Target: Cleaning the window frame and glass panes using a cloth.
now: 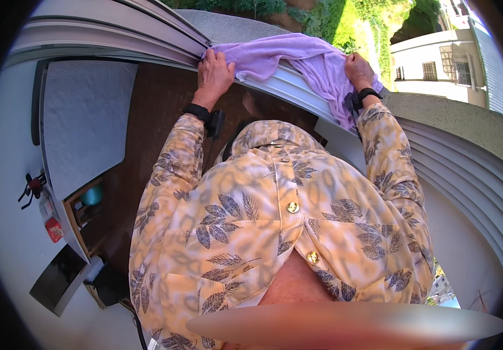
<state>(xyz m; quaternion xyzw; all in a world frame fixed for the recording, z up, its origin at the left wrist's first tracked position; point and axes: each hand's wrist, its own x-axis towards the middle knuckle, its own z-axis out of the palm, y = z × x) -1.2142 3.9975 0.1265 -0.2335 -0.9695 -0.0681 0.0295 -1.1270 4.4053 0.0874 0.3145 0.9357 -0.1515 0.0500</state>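
A lilac towel (260, 57) is draped over the white window track (310, 89) and the ledge behind it. My left hand (215, 73) has its fingers curled over the towel's left end, right beside the window frame. At the other end, my right hand (360, 71) is a closed fist on the bunched cloth. Between the hands the towel is spread loosely, and one fold hangs down over the track near my right wrist. Black straps circle both wrists, each with a dark device on it.
Sliding window panels (115, 28) stand at the upper left. Outside run a rough concrete ledge (444, 122), green plants (356, 26) and a pale building (437, 65). Indoors, a grey-covered bed (87, 122) stands on the brown floor (159, 100); a dark screen (56, 278) is at lower left.
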